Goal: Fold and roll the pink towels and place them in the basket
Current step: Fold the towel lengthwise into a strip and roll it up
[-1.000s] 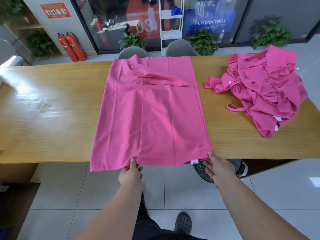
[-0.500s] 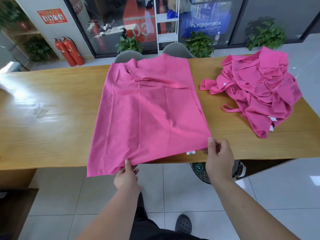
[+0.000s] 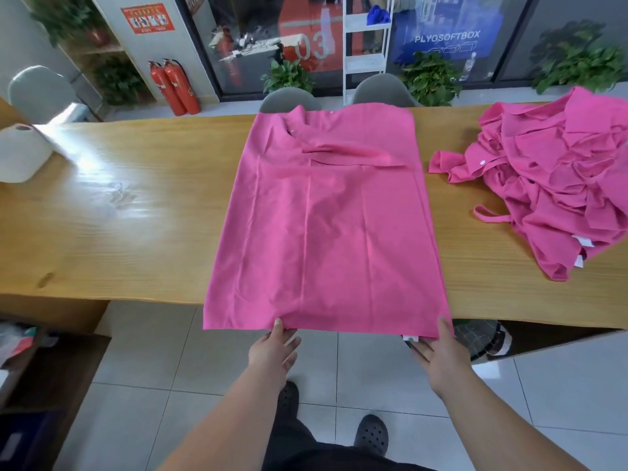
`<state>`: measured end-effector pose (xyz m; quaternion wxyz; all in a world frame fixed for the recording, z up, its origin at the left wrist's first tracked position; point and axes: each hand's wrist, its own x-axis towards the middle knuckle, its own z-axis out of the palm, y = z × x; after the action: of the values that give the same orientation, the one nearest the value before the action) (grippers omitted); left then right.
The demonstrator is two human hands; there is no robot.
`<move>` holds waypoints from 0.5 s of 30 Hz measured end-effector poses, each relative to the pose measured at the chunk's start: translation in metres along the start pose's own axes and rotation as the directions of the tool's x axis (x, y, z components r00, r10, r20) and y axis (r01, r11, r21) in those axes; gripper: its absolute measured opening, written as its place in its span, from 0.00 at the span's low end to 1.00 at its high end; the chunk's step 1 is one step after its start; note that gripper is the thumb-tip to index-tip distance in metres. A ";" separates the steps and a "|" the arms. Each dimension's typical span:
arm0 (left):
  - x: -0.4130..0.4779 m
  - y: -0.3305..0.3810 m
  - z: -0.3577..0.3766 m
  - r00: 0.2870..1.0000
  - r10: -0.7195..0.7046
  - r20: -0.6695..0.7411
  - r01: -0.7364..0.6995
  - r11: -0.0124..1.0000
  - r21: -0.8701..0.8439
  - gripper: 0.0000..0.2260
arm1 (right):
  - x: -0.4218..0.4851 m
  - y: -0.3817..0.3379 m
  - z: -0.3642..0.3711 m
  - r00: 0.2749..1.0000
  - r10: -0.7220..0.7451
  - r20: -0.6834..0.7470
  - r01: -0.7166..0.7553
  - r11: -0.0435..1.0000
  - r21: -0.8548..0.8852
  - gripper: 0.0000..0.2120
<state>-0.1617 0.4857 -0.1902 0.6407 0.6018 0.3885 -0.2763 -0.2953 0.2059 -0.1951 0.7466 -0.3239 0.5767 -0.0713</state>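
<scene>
The left grip (image 3: 273,355) and right grip (image 3: 441,358) each pinched the near hem of the pink towel (image 3: 323,226) spread on the tabletop (image 3: 136,232); a towel pile (image 3: 557,185) lay right.

White letters spell PLYOSOFTBOX on the blue panel (image 3: 447,37) at one o'clock. A big white 03 shows on the red board (image 3: 306,45) at twelve. The red wall notice (image 3: 147,18) at eleven is too small to read.
</scene>
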 end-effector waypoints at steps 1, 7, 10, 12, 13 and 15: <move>0.002 0.000 -0.005 1.000 -0.008 0.012 0.008 1.000 -0.004 0.16 | -0.001 0.005 0.002 0.999 0.011 0.035 -0.011 1.000 0.008 0.25; 0.015 0.025 -0.035 1.000 -0.015 -0.009 0.015 1.000 -0.014 0.17 | -0.018 0.036 0.039 0.985 0.065 0.161 -0.075 0.995 0.058 0.24; 0.023 0.042 -0.054 0.999 -0.013 -0.045 0.011 0.998 -0.060 0.18 | -0.031 0.047 0.068 0.987 0.049 0.155 -0.058 0.997 0.054 0.18; 0.028 0.051 -0.066 0.999 -0.007 -0.050 0.002 0.996 -0.092 0.17 | -0.037 0.056 0.090 0.990 0.050 0.131 -0.056 0.998 0.040 0.17; 0.030 0.054 -0.071 0.999 -0.010 -0.042 0.006 0.995 -0.099 0.16 | -0.039 0.060 0.100 0.991 0.052 0.121 -0.057 0.998 0.031 0.17; 0.038 0.058 -0.085 0.999 -0.020 -0.034 0.017 0.994 -0.104 0.15 | -0.045 0.070 0.118 0.990 0.054 0.128 -0.054 0.999 -0.005 0.16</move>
<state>-0.1073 0.5805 -0.1874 0.6616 0.5689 0.4190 -0.2512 -0.2216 0.3300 -0.1833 0.7836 -0.3125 0.5361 -0.0296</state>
